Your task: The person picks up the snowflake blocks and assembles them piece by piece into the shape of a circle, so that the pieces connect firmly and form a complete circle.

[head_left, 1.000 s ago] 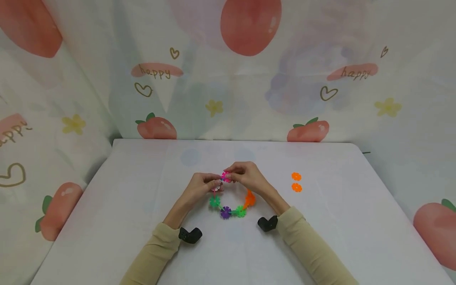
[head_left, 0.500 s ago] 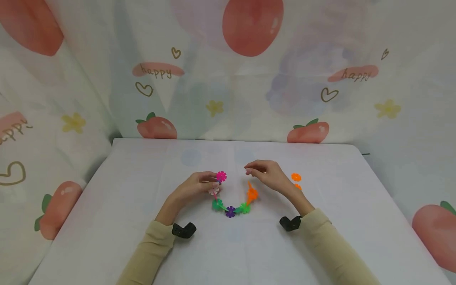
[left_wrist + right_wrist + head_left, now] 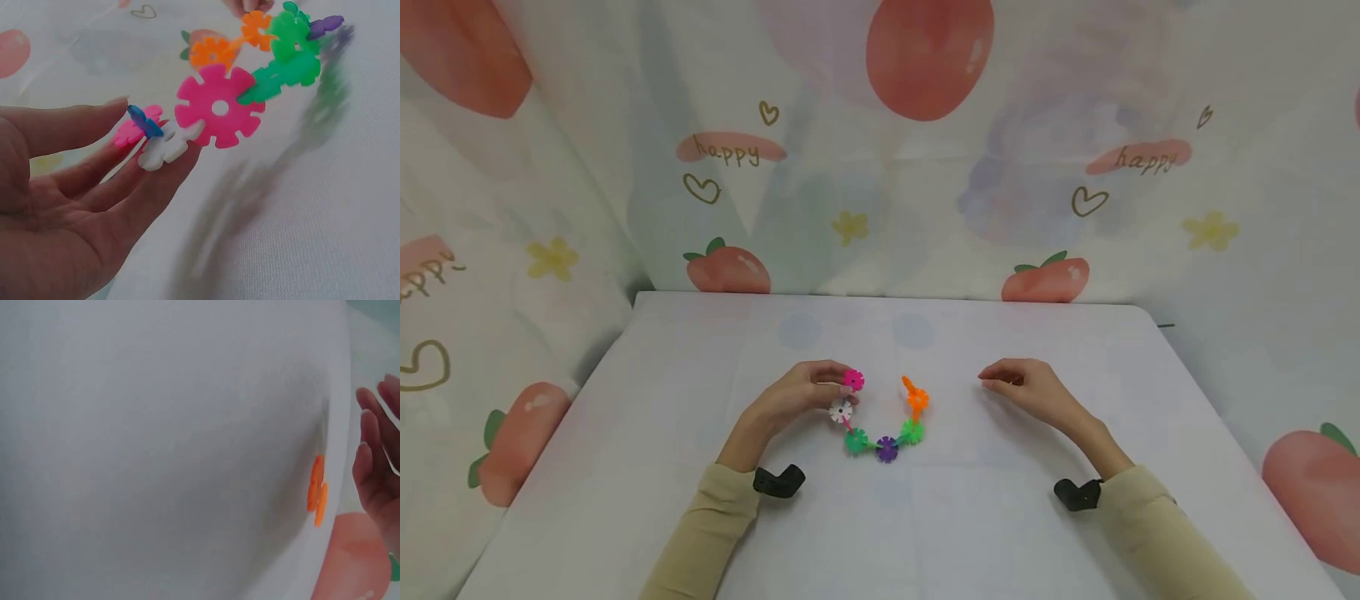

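Observation:
My left hand (image 3: 797, 390) holds one end of a curved chain of interlocking plastic snowflake discs. In the left wrist view, the thumb touches a blue disc (image 3: 140, 117) while the fingers lie behind a pink disc and a white disc (image 3: 159, 154). From there the chain runs through a rose-pink disc (image 3: 197, 115), green discs (image 3: 284, 47) and a purple disc (image 3: 887, 450) to orange discs (image 3: 917, 402) at the other end. Over the table to the right, my right hand (image 3: 1033, 390) has loosely curled fingers and holds nothing. Two loose orange discs (image 3: 315, 482) show near it in the right wrist view.
A white cloth covers the table (image 3: 970, 525). Behind it hangs a curtain (image 3: 925, 192) printed with fruit, hearts and flowers. Black wrist cameras (image 3: 780, 481) sit at both sleeve cuffs.
My right hand has let go of the chain and moved right, now covering the loose orange discs in the head view. The left hand has shifted slightly left, still holding the chain.

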Demonstrator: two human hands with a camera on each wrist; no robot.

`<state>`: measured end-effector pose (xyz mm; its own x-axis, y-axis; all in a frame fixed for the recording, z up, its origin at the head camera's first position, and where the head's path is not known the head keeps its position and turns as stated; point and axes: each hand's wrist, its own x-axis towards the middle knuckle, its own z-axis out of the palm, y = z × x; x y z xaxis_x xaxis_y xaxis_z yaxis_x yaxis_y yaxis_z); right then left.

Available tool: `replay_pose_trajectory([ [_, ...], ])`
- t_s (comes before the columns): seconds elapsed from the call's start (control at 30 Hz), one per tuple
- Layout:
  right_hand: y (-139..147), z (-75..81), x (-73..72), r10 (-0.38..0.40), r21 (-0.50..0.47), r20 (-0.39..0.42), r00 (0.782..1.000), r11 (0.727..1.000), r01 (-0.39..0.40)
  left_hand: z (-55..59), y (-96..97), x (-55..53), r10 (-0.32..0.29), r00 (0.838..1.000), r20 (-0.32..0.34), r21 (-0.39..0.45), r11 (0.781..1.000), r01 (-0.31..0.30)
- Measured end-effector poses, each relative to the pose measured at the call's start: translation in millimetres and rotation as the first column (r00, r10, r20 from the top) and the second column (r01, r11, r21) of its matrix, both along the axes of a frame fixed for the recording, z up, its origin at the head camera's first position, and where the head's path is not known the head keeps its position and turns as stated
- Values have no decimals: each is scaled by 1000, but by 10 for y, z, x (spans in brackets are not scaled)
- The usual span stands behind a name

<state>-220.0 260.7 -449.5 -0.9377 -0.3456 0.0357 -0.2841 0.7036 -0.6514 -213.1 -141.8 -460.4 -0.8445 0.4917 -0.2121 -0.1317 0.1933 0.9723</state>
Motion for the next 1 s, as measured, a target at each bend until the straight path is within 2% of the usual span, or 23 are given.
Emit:
replay_pose_trajectory([
  [0.17, 187, 9, 23, -45, 23, 31, 999, 999, 44, -14, -4, -4, 29, 999, 21, 26, 999, -29],
  [0.3, 279, -25, 22, -115, 120, 14, 993, 986, 112, -27, 4, -5, 40, 999, 20, 29, 999, -41],
  [0.4, 313, -44, 22, -161, 197, 30, 986, 969, 153, -36, 17, -5, 48, 999, 18, 24, 999, -49],
  [0.53, 327, -64, 11, -173, 244, 79, 982, 958, 149, -38, 29, 6, 78, 997, 18, 18, 997, -78],
  [0.63, 314, -63, 12, -163, 234, 90, 983, 963, 138, -41, 42, 13, 101, 995, 17, 6, 995, -101],
  [0.73, 280, -79, 14, -145, 194, 62, 988, 972, 130, -44, 56, 23, 111, 994, 15, 0, 994, -111],
  [0.87, 206, -120, 10, -91, 73, 54, 994, 994, 87, -45, 75, 32, 127, 992, 19, 2, 992, -127],
  [1.0, 81, -117, 3, -43, -28, 59, 997, 999, 45, -49, 98, 26, 157, 987, 22, -10, 988, -157],
])
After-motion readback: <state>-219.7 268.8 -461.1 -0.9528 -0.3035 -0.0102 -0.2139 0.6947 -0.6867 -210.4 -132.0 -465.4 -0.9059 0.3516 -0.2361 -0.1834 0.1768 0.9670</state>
